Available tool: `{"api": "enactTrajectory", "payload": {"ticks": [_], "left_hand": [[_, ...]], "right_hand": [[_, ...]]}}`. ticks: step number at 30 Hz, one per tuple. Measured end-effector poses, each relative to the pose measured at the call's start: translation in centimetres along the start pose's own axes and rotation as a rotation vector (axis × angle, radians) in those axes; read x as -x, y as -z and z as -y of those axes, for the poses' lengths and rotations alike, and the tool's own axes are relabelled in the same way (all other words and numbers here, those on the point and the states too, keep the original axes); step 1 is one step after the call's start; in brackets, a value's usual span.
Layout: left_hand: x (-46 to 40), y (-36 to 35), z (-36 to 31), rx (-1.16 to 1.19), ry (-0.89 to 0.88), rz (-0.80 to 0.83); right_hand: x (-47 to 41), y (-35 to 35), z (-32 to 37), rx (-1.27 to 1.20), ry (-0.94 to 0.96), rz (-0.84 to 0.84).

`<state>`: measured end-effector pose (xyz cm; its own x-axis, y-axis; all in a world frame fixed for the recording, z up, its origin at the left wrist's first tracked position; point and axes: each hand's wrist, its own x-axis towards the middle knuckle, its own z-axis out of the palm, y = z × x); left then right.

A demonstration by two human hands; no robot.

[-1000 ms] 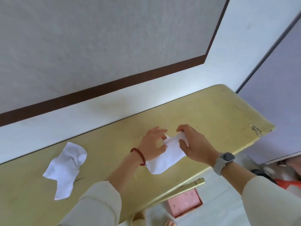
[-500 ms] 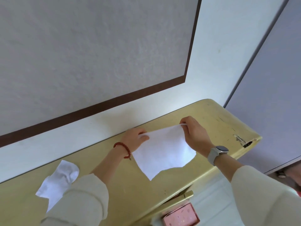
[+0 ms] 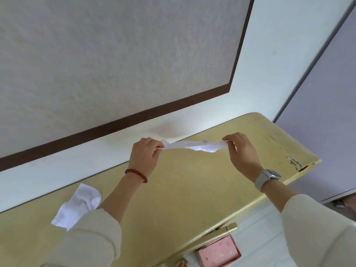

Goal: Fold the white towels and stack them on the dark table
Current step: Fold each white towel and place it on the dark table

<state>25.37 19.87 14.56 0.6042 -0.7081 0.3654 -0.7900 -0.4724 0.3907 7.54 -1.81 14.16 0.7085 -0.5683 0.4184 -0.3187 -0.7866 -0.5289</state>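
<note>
A small white towel (image 3: 194,145) is stretched between both hands in the air above the yellow-olive table (image 3: 183,189). I see it almost edge-on as a thin strip. My left hand (image 3: 145,157), with a red bead bracelet at the wrist, pinches its left end. My right hand (image 3: 240,153), with a grey watch at the wrist, pinches its right end. A second white towel (image 3: 77,206) lies crumpled on the table at the left, partly behind my left sleeve.
The table stands against a white wall with a brown-framed panel. Its right corner (image 3: 296,164) has chipped paint. Below the front edge, a pink box (image 3: 219,251) sits on the pale floor. A grey partition (image 3: 327,112) stands at the right.
The towel was bunched between both hands on the table, then spread open in the air. Now it is lifted higher and pulled taut, turned nearly flat to my view. My hands have moved apart.
</note>
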Motion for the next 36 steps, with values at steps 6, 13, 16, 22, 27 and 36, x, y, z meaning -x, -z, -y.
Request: {"api": "enactTrajectory", "payload": {"ticks": [6,13,16,22,27,36], "left_hand": [[10.1,-6.2,1.6,0.077,0.195,0.335],[17.0,-10.8,2.8,0.25,0.475,0.688],[16.2,-11.0,3.0,0.428,0.627,0.577],[11.7,-12.5,4.2,0.607,0.759,0.298],[8.4,-15.1,5.5,0.624,0.847,0.136],[6.8,-18.7,7.5,0.432,0.835,0.093]], "right_hand": [[10.5,-3.8,-4.1,0.029,-0.027,0.292],[17.3,-6.3,-6.1,-0.012,-0.255,0.603],[16.7,-7.0,-5.7,-0.114,-0.397,0.535],[12.6,-9.1,-5.3,-0.262,-0.559,0.313],[9.0,-11.8,-6.4,-0.239,-0.602,0.22],[7.0,-16.3,-8.8,-0.167,-0.624,0.213]]}}
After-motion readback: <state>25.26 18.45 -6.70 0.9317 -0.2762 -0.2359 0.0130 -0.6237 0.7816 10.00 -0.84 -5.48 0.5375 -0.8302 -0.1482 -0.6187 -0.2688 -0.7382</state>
